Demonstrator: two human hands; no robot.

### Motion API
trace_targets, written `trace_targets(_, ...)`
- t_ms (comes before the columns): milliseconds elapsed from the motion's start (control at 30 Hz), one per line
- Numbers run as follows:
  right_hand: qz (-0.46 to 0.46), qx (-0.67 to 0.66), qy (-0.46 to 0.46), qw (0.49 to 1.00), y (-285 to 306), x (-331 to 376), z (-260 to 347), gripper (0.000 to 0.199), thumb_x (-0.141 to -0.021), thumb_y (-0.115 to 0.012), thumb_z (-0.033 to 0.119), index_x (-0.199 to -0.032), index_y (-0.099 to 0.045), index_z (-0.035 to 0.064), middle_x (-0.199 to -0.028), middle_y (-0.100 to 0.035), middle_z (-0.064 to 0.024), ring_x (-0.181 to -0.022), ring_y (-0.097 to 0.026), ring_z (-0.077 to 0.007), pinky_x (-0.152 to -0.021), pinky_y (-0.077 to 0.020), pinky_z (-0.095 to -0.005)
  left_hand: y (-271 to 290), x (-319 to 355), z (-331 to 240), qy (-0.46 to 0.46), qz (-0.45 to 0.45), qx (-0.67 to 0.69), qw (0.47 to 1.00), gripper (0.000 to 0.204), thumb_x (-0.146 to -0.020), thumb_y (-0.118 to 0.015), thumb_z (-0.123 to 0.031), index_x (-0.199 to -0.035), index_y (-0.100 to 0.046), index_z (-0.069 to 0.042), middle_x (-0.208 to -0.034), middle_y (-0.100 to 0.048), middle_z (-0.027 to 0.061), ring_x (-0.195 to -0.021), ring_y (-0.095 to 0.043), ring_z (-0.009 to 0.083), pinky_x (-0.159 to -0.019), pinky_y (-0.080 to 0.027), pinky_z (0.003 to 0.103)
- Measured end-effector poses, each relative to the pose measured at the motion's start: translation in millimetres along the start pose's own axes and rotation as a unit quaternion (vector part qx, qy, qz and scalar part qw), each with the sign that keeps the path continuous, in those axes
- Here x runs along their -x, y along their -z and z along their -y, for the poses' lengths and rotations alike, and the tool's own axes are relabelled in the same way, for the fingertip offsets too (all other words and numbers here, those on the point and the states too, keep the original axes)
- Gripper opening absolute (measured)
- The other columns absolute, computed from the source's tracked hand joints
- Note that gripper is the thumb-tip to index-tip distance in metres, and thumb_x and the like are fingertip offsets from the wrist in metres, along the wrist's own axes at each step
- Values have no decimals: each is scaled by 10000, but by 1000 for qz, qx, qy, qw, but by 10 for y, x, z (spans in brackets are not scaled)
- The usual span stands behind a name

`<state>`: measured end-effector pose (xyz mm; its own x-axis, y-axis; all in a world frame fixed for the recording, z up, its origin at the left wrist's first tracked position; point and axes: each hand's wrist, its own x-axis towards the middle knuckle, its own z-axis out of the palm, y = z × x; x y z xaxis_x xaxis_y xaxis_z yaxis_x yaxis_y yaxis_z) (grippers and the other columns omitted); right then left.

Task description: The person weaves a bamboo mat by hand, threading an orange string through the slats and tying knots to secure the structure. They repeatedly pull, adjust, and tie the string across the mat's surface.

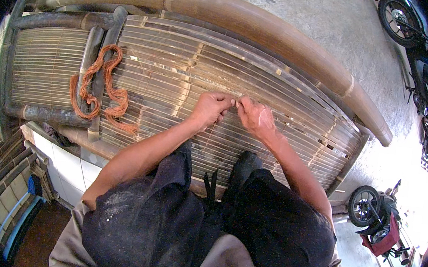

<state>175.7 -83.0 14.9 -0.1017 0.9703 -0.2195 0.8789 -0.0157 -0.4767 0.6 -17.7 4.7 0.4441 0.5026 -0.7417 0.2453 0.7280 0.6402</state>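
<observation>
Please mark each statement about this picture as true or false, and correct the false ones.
1. Both hands meet on the slatted bamboo panel. True: the left hand and right hand pinch at one spot between them.
2. The orange cord bundle lies beside the right hand. False: it lies far to the left, apart from both hands.
3. A thick bamboo pole runs beyond the panel. True.
4. The left hand holds a hammer. False: no tool shows in it.
</observation>
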Motion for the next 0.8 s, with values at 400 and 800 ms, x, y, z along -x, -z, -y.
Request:
trace_targets(400, -50, -156, 38, 986, 33, -191, 0, 183, -949, -649, 218, -924, -569, 55, -686, -626, -234, -646, -642, -449, -529, -497, -530, 106, 50, -83, -134, -23, -225, 965, 274, -930, -643, -234, -1063, -728, -9, -718, -666, 120, -654, -639, 182, -632, -501, 353)
trace_targets(800, -120, -173, 44, 977, -94, -141, 130, 165, -923, -654, 103, -910, -514, 17, -833, -619, -239, -737, -623, -448, -607, -505, -517, 81, 75, 12, -137, -51, -186, 972, 262, -935, -637, -198, -1054, -706, 24, -838, -690, 159, -713, -678, 210, -659, -521, 351)
